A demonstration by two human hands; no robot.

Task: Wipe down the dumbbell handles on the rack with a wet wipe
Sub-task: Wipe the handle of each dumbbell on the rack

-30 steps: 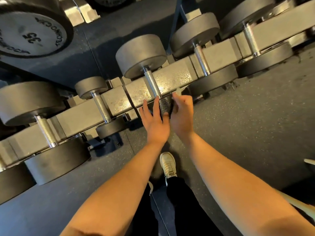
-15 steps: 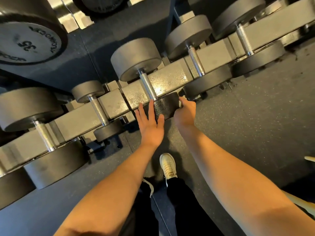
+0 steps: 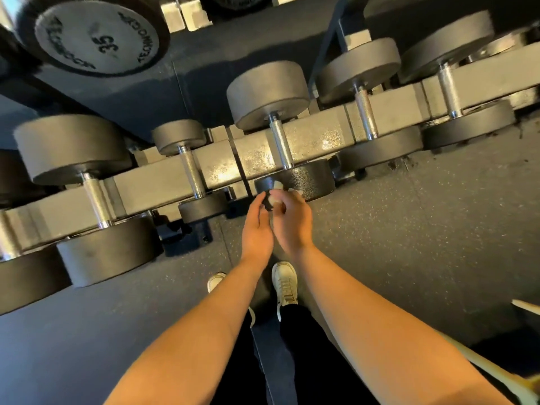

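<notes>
Dumbbell (image 3: 96, 39) marked 35, right grip (image 3: 292, 223) pinching wet wipe (image 3: 275, 201), left grip (image 3: 257, 229) spread

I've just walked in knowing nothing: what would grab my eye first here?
Two bare arms reach to the centre, where the right hand pinches a white wipe beside the left hand, at the near head of a dumbbell. The grey rack runs across behind, and a big weight marked 35 sits at upper left.
</notes>
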